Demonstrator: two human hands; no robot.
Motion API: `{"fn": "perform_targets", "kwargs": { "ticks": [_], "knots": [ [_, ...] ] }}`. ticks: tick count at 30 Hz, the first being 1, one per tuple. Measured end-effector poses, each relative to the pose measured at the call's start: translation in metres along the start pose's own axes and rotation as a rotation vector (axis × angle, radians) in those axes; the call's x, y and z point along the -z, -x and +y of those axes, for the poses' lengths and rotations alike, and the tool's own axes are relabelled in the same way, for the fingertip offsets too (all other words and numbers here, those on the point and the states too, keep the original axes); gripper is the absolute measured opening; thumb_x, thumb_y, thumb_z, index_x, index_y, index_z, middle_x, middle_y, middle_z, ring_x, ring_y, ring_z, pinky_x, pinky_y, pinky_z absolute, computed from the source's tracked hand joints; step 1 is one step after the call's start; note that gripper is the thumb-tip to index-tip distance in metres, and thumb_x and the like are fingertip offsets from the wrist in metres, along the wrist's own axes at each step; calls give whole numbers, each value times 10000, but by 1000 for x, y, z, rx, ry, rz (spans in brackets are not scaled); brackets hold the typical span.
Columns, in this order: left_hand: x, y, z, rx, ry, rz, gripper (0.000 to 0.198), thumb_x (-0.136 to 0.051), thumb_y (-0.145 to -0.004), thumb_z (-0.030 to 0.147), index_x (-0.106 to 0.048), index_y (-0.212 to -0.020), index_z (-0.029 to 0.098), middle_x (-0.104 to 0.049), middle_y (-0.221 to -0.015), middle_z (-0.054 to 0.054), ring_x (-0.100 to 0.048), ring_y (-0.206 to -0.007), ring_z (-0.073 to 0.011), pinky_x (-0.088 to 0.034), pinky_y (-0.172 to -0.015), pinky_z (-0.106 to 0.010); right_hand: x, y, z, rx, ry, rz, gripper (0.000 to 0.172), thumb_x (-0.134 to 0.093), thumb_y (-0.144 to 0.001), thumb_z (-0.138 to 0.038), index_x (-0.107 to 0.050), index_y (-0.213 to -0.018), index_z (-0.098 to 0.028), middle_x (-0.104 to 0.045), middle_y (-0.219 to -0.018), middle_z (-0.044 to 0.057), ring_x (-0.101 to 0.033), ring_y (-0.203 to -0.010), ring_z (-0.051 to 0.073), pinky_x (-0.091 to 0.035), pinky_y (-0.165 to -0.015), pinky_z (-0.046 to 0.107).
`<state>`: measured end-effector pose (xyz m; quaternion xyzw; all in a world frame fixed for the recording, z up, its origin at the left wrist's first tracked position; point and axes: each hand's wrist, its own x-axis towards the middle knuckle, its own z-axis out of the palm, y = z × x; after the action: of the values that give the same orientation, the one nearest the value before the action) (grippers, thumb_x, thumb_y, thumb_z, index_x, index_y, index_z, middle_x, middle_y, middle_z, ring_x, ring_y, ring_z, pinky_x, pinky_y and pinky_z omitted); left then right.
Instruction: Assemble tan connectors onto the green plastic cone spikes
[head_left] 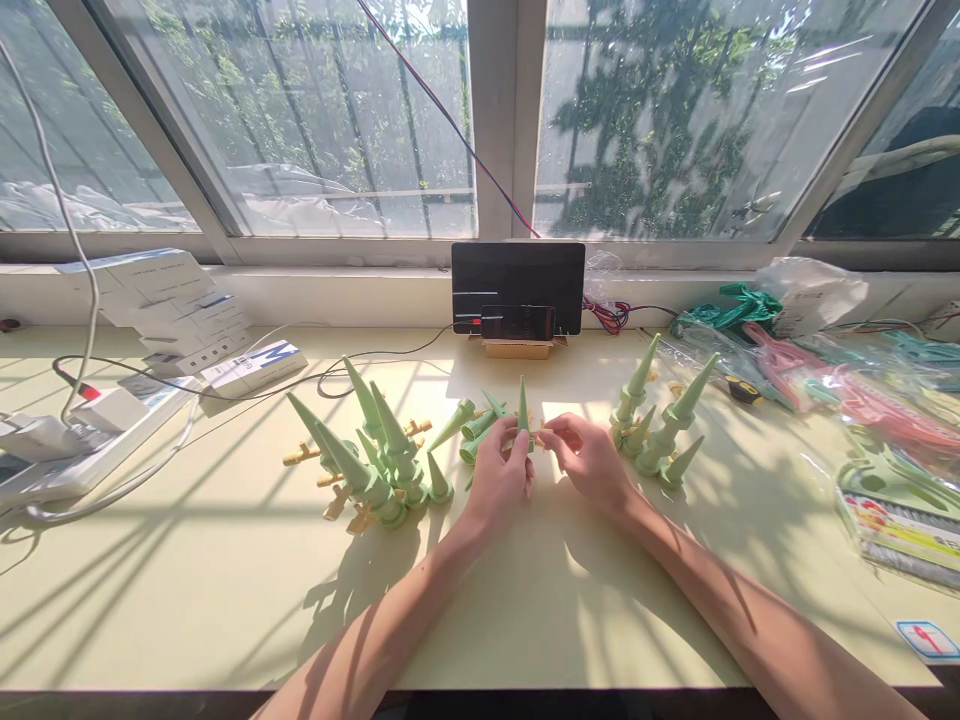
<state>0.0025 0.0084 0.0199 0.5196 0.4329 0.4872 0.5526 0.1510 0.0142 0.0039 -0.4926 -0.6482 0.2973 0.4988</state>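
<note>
head: left grip [504,462] holds cone [523,407], right grip [583,455] unclear

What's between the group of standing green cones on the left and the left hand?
In the head view, a few loose green cone pieces lie on the tabletop there, some partly hidden behind the left hand.

Landmark: the black screen [517,275]. Directly in front of it, a narrow strip of bench [540,610] is passable. Farther forward, loose cones [478,428], the left hand [499,468] gripping a green cone [523,405] and the right hand [589,460] obstruct. Front-left of the screen, a larger cone cluster [391,432] blocks low passage; front-right, a smaller cluster [664,440]. Far right, bagged parts [847,390] obstruct.
</note>
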Motion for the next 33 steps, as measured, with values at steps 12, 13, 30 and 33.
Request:
{"fn": "perform_targets", "kwargs": {
  "ticks": [12,13,30,33],
  "knots": [
    [2,0,-3,-57,-86,-19,278,-560,-919,421,-604,-1086,203,-625,-993,-49,-483,-450,-50,-410,-390,-219,0,2,-1,-26,36,-17,271,-553,-913,-412,-626,-759,-202,-622,-642,18,-561,-545,162,-441,-493,281],
    [2,0,-3,-61,-89,-22,276,-557,-920,417,-606,-1084,201,-625,-988,-50,-485,-454,-52,-408,-390,-218,0,2,-1,-26,41,-17,281,-551,-914,-417,-621,-747,-202,-614,-631,14,-551,-535,157,-433,-489,279],
    [4,-1,-3,-40,-97,-13,328,-581,-904,441,-622,-1129,206,-504,-562,45,-473,-441,-108,-388,-433,-233,-1,1,-3,-97,-23,-29,378,-572,-893,-529,-578,-675,-220,-579,-577,-6,-514,-475,140,-434,-479,281],
    [4,-2,-1,-41,-100,0,342,-575,-907,428,-616,-1146,187,-493,-528,53,-453,-432,-105,-381,-440,-231,-1,-2,-2,-205,-167,-86,393,-603,-865,-572,-587,-695,-218,-555,-533,-23,-459,-416,123,-399,-440,272]
  ]
}}
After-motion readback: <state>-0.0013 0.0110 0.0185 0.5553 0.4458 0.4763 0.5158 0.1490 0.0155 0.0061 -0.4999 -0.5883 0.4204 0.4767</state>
